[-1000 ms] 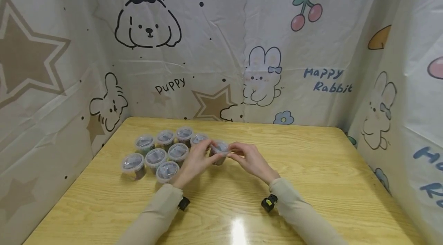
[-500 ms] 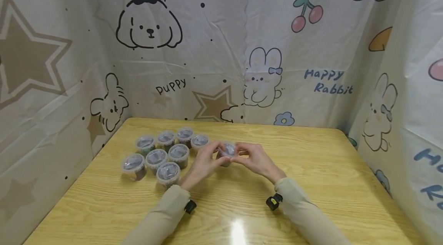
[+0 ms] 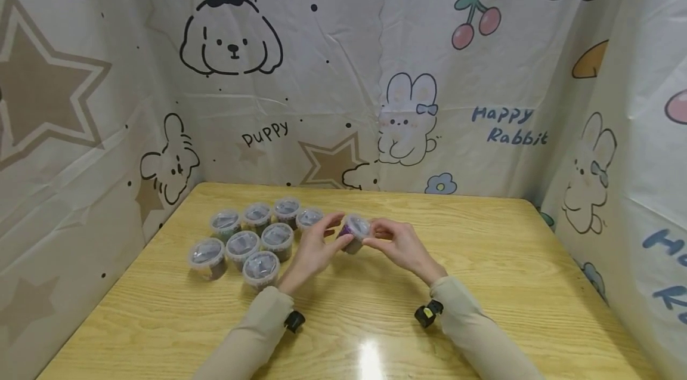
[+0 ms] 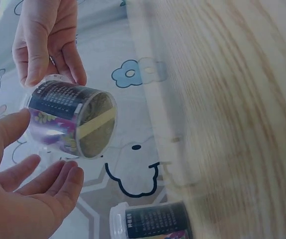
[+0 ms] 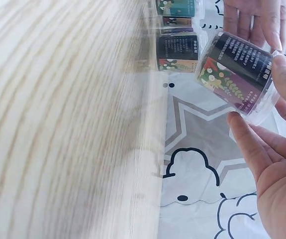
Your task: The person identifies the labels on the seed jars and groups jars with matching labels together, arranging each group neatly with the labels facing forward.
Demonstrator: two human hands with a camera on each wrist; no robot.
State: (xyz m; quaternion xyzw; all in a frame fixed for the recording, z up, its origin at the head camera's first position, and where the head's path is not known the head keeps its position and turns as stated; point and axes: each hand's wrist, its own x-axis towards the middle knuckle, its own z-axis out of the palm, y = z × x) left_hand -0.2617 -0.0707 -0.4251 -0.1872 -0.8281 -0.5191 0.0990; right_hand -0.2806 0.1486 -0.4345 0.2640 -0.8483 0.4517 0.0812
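A small clear plastic tub with a lid and a black-and-purple flowered label is tilted between both hands, lifted off the table. My right hand pinches it at the lid end between thumb and fingers. On its other side my left hand has its thumb right at the tub, the other fingers spread and relaxed. The left wrist view shows the bottom of this tub, with a pale strip across brownish contents. Label text and printed leaves face the camera on the tub in the right wrist view.
Several similar lidded tubs stand grouped on the left of the wooden table; the nearest is beside my left forearm. A printed cloth encloses the table behind and at the sides.
The tub has moved slightly right, away from the group, and has gone from upright to tilted, its label now showing. My left fingers have spread from it; the right hand keeps its hold.
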